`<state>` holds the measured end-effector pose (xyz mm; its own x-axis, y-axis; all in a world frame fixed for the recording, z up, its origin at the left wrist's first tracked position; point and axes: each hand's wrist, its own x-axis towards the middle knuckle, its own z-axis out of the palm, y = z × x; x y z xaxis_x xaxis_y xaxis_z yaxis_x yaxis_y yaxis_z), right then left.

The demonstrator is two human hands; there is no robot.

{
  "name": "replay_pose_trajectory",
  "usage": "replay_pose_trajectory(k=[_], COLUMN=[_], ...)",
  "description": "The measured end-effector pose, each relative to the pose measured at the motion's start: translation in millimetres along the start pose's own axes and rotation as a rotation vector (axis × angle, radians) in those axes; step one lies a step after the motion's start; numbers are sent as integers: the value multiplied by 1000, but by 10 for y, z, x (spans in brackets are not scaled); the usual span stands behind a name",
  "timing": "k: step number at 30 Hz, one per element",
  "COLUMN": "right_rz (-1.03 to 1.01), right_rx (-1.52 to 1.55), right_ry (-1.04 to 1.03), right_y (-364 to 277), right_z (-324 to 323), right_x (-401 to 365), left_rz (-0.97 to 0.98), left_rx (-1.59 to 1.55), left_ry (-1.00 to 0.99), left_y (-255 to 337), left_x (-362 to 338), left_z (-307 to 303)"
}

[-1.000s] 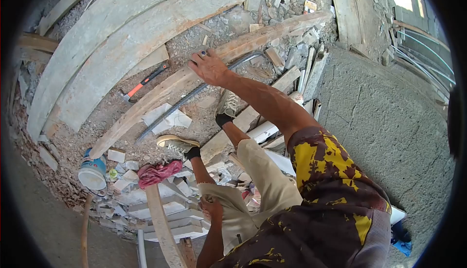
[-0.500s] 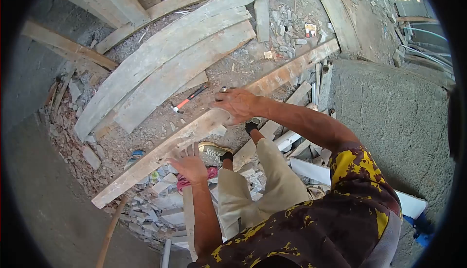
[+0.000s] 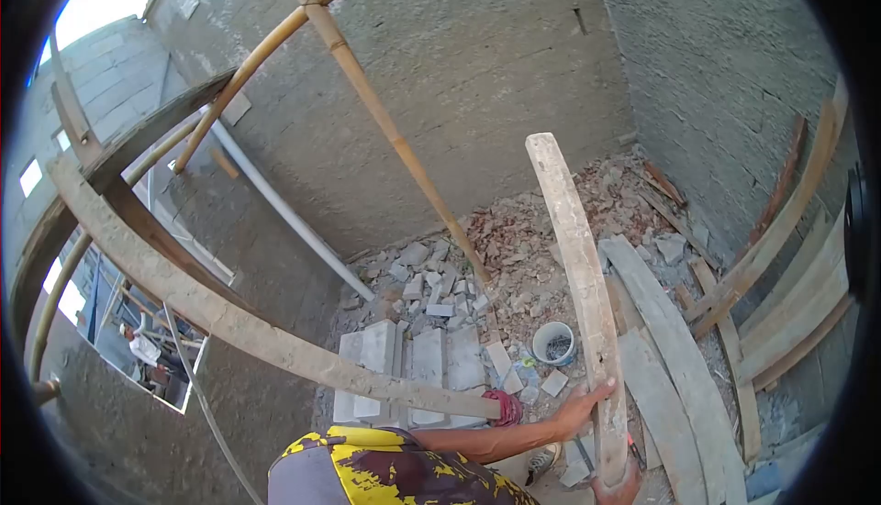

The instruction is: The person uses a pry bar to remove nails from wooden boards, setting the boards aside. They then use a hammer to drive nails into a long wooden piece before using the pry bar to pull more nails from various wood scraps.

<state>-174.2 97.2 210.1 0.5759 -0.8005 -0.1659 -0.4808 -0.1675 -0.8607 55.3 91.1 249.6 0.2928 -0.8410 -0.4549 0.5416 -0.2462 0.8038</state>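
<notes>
Gripping wooden plank [image 3: 578, 262] with right hand [image 3: 618, 488] at bottom edge of frame, fingers closed round its near end. Holding it again just farther up with left hand [image 3: 580, 410], fingers closed over the side. Slanting from lower right to right of centre, far end seemingly off the ground. Probably mid-lift or repositioning. Calls for firm two-handed grip, steady swing, clear of boards [image 3: 679, 367] at lower right and white bucket [image 3: 554, 344] left of plank. Beyond: rubble [image 3: 523, 257], then bamboo pole [image 3: 402, 152] and wall [image 3: 523, 74] at upper centre.
</notes>
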Motion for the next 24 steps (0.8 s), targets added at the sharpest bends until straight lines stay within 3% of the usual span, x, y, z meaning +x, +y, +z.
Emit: replay_pose_trajectory(k=[2,3,4,5,7,9,11,14,16,18,19,21,24], right_rz=[-450,-509,-321,-125,-241,-315,-560,-591,-909,-1141,-969,-845,-749], right_rx=[62,69,114,147,242,260,401,457,516,278,100,-22,-95], right_ry=[219,184,71,-40,-64,-79,-105,-312,61,275,8,-58,-84], right_y=[-245,-462,-692,-843,-959,-1543,-2220,-2895,-3186,-3024,-2800,-2563,-2401], right_z=[28,-15,-108,-159,-197,-388,-498,-677,-734,-1071,-1404,-1601,-1561], right_x=[151,218,253,271,436,575,598,508,383,390,309,54,-173], left_rz=[142,201,257,293,356,333,401,490,547,1046,1079,849,1078], left_rx=[-46,-71,-16,-19,214,293,305,325,339,418,426,391,221], left_ry=[-11,-55,-189,-154,-285,-278,-187,-58,10,394,428,244,290], left_y=[290,341,173,207,206,-53,25,107,267,671,884,1477,2224], left_x=[-337,-513,-479,-639,-1020,-1252,-1383,-1326,-1275,-1319,-1414,-1773,-2196], left_z=[17,-19,-266,-285,-199,-76,94,481,645,633,551,424,408])
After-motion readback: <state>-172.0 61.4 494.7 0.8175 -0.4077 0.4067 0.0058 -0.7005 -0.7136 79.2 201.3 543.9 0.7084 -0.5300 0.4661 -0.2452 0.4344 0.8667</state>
